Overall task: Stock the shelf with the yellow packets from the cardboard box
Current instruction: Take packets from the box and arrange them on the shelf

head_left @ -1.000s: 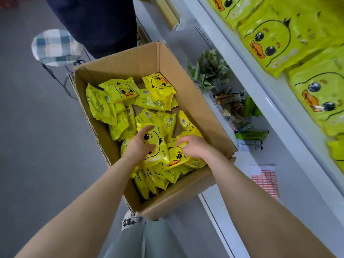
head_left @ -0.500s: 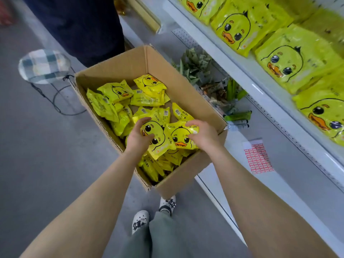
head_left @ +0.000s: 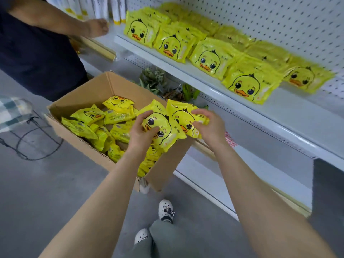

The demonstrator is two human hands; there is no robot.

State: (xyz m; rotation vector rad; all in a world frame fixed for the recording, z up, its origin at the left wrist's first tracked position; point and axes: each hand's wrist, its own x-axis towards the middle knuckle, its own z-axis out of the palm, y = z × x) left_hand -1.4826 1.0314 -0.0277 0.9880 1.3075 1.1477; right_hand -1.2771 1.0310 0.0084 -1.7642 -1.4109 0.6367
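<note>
Two yellow duck-face packets are lifted above the open cardboard box (head_left: 96, 86). My left hand (head_left: 141, 135) grips one yellow packet (head_left: 163, 125) from its left side. My right hand (head_left: 210, 127) grips the other yellow packet (head_left: 180, 112) from its right side. The two packets overlap in the middle. Several more yellow packets (head_left: 96, 125) lie loose inside the box on the floor. The white shelf (head_left: 204, 84) to the right carries rows of the same packets (head_left: 247, 84) lying flat.
Another person in a dark top (head_left: 37, 53) stands behind the box, a hand (head_left: 98, 27) reaching to the shelf. A checked stool (head_left: 13, 112) on a wire frame stands at left. Green packaged goods (head_left: 154, 81) lie on the lower shelf. My shoes (head_left: 165, 209) stand on the grey floor.
Both hands have risen out of the box, each with a packet. The view has tilted up, so the stocked shelf and the other person's arm show.
</note>
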